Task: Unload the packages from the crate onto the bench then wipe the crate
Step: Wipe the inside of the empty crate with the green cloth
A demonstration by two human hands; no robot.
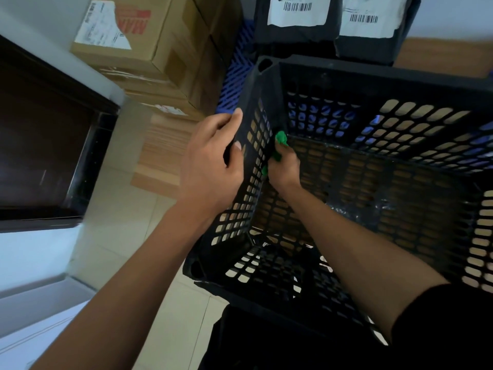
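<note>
Fingers of the left hand (pixel 210 158) curl over the black crate (pixel 373 76) wall; the right hand (pixel 284 166) squeezes a green cloth (pixel 280 138) inside.

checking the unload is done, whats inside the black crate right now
No packages show inside the crate. Only the right hand is in it, gripping a green cloth against the left wall, which the left hand holds. The right forearm covers part of the floor.

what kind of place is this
Probably a parcel storeroom or small shipping room: stacked cardboard boxes with labels, black mailer packages bearing barcodes, and a black plastic crate.
</note>
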